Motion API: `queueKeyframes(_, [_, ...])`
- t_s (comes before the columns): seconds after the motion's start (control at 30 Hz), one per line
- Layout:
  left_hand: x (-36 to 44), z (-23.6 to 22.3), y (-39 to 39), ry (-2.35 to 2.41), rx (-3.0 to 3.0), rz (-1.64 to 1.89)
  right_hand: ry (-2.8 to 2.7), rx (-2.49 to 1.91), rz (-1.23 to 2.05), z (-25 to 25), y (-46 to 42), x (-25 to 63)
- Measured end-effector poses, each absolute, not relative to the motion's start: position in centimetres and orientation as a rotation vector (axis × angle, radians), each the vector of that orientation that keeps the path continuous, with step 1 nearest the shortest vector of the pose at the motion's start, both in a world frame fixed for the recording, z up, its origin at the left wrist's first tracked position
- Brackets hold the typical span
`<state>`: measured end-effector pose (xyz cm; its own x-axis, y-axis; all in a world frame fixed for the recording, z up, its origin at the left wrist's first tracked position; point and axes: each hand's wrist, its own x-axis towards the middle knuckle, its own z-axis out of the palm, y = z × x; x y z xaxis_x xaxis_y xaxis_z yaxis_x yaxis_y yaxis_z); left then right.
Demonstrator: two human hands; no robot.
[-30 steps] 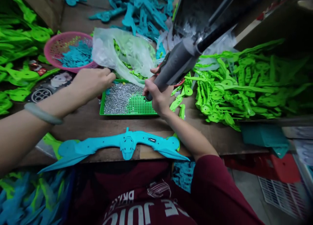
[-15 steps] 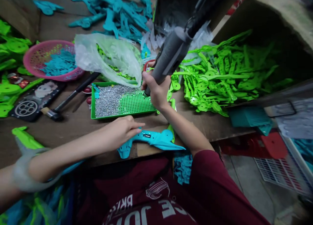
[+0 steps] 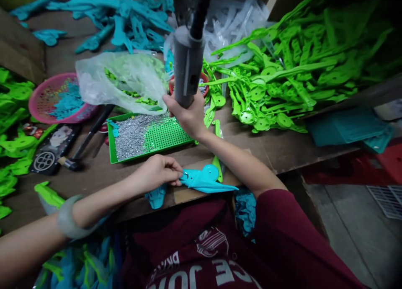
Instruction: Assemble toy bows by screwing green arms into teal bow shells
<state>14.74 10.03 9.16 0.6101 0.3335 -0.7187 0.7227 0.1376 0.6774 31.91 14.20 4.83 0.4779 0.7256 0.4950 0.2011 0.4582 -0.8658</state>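
My right hand (image 3: 187,117) is wrapped around a grey electric screwdriver (image 3: 187,67), which stands upright on a black cable over the right end of a green tray (image 3: 166,135). Its tip is hidden behind the hand. At the table's front edge lies a bright blue plastic part (image 3: 204,178) with a round end and a pointed tip. The fingers of my left hand (image 3: 161,170) are pinched together on this part's left half, covering its dark slot. Whether they also hold something small is hidden. Small silvery screws (image 3: 130,136) fill the tray's left half.
Green plastic parts (image 3: 282,79) are heaped at right, blue ones (image 3: 122,16) at the back. A pink basket (image 3: 39,98), a hammer (image 3: 91,134), a phone (image 3: 50,148) and a plastic bag (image 3: 94,77) lie to the left. Behind the screwdriver sits a red bowl (image 3: 205,88).
My left fingers have come down from above the blue part and closed on it over its slot. The screwdriver has swung from tilted to upright. The view has shifted.
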Motion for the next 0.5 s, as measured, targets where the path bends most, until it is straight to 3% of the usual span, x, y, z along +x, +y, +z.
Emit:
queueKeyframes(0.23, [13.0, 9.1, 9.3, 0.626, 2.193, -0.076, -1.057, -1.086, 0.402, 4.9, 14.1, 31.6])
queueKeyframes(0.5, [11.3, 8.4, 7.2, 0.361, 2.647, 0.128, -1.020, -1.068, 0.448, 4.5, 14.1, 31.3])
